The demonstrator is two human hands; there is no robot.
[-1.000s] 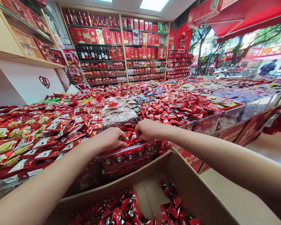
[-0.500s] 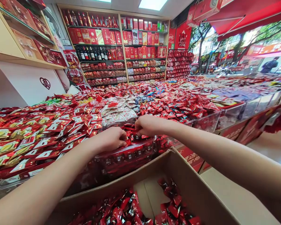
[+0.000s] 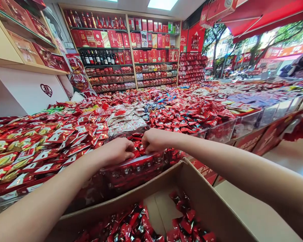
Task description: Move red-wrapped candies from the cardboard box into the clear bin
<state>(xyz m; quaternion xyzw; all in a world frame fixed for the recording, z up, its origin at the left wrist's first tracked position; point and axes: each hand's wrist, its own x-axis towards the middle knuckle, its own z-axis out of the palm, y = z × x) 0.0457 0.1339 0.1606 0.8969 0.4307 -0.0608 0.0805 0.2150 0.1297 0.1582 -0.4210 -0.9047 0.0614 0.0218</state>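
Observation:
Both hands are at a clear plastic bin [image 3: 131, 169] filled with small red wrapped candies [image 3: 138, 143]. My left hand [image 3: 121, 149] rests over the bin's left front part, its fingers curled down against the candies; what they hold, if anything, is hidden. Close to its right, my right hand [image 3: 154, 140] has its fingers bent down into the same candies, and its fingertips are partly hidden. Below the bin, nearest to me, an open cardboard box [image 3: 199, 181] holds loose red wrapped candies [image 3: 131, 223], with part of its bottom showing.
Piles of red and gold packets [image 3: 40, 148] lie left, white packets [image 3: 126, 117] and red candies [image 3: 187, 116] behind. Further bins [image 3: 222, 131] run right. Shelves [image 3: 131, 43] with bottles and boxes stand behind. A person [image 3: 300, 65] is at the far right edge.
My right hand has moved slightly left and down, nearer to my left hand. The left hand has shifted a little left. At the far right, a person has come closer into view.

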